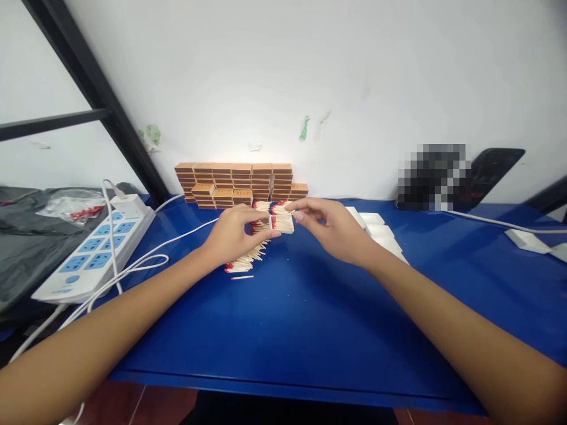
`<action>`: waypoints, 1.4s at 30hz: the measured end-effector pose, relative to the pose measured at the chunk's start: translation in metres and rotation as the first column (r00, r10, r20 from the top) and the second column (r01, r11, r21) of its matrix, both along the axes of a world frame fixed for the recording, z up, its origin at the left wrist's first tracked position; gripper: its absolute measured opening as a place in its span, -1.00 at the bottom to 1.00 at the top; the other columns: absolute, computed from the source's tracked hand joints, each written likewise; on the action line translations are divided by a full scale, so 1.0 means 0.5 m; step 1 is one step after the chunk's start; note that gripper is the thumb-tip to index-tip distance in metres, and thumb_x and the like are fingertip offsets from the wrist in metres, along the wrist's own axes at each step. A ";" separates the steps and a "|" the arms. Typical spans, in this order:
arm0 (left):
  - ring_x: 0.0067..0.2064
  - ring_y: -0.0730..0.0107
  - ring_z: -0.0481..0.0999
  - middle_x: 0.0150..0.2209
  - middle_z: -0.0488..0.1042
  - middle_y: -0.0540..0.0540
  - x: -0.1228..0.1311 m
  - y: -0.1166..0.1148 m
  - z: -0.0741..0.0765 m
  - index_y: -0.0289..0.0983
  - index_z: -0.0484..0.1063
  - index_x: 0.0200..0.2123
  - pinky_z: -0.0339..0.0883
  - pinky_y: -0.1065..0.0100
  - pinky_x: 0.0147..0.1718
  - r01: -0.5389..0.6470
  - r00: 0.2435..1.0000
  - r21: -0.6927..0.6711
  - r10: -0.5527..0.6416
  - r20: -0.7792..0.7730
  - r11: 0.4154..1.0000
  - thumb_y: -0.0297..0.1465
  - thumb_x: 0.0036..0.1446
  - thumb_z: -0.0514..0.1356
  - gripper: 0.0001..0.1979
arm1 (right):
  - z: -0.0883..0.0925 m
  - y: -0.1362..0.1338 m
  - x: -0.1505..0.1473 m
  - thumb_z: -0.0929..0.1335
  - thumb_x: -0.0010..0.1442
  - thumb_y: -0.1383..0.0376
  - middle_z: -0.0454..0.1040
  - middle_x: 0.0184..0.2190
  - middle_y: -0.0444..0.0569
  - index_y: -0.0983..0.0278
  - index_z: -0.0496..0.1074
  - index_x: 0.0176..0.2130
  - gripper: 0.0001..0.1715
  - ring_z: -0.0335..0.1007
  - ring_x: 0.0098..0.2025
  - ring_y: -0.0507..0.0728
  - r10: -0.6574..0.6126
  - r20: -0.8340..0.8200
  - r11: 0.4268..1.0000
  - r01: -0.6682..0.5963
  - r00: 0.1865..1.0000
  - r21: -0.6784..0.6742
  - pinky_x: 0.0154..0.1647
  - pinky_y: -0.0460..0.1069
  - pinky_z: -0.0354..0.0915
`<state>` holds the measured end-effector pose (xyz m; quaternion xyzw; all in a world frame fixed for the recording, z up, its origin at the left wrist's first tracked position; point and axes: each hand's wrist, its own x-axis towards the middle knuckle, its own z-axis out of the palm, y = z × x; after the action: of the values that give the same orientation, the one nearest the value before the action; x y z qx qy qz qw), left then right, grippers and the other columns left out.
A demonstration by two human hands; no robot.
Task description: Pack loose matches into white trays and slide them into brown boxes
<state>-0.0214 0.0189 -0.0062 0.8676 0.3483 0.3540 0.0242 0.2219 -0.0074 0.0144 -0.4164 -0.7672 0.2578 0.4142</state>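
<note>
Between my hands is a small white tray (287, 230) with red-tipped matches lying in it. My left hand (237, 233) has its thumb and fingers at the tray's left end, closed round that end. My right hand (330, 227) is at the tray's right side, thumb and forefinger pinched together at the ends of some matches. A heap of loose matches (248, 260) spreads under and beside my left hand, partly hidden by it. One single match (242, 277) lies apart in front of the heap.
Stacked matchboxes (233, 177) stand against the wall behind. White trays (383, 233) lie right of my right hand, more at the far right (527, 241). A power strip (95, 254) with white cables is at left. A dark phone (496, 171) leans on the wall.
</note>
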 end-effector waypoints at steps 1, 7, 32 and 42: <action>-0.31 0.31 0.53 -0.34 0.63 -0.04 0.001 -0.001 0.001 -0.16 0.66 -0.18 0.32 0.28 -0.25 0.005 1.000 0.002 -0.005 0.000 1.000 0.00 0.22 0.33 -0.64 | -0.003 0.003 -0.001 0.37 0.37 0.14 0.62 -0.08 0.02 0.21 0.57 -0.05 -0.73 0.45 -0.23 0.13 -0.026 -0.034 1.000 0.026 0.999 0.006 -0.20 0.06 0.37; -0.28 0.29 0.54 -0.30 0.64 -0.05 0.002 -0.004 0.000 -0.16 0.67 -0.15 0.36 0.27 -0.23 0.009 0.998 -0.005 -0.008 0.059 1.000 -0.01 0.17 0.37 -0.63 | -0.022 0.001 -0.017 0.53 0.15 0.01 0.59 -0.33 -0.01 0.26 0.55 -0.20 -0.60 0.40 -0.41 0.07 -0.131 -0.333 0.984 0.083 0.934 -0.155 -0.50 -0.03 0.32; -0.28 0.31 0.54 -0.30 0.65 -0.07 0.009 -0.010 0.001 -0.19 0.67 -0.08 0.37 0.28 -0.24 0.051 0.993 -0.003 -0.050 0.105 0.999 -0.04 0.15 0.40 -0.60 | -0.046 0.005 -0.026 0.46 0.20 0.10 0.56 -0.25 -0.01 0.29 0.50 -0.12 -0.65 0.40 -0.42 0.04 -0.169 -0.263 0.953 0.089 0.950 -0.290 -0.50 -0.05 0.31; -0.18 0.20 0.54 -0.26 0.65 -0.12 0.005 -0.009 -0.002 -0.27 0.63 -0.04 0.43 0.19 -0.17 0.075 0.996 0.021 -0.073 -0.055 0.997 -0.02 0.14 0.40 -0.51 | -0.053 0.002 -0.030 0.43 0.23 0.13 0.54 -0.38 -0.05 0.30 0.53 -0.24 -0.74 0.34 -0.47 0.01 -0.099 -0.189 0.923 0.020 0.977 -0.383 -0.49 -0.07 0.31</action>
<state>-0.0187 0.0143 -0.0073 0.8894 0.3124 0.3332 0.0178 0.2072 -0.0065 -0.0123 -0.4830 -0.6430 0.4299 0.4104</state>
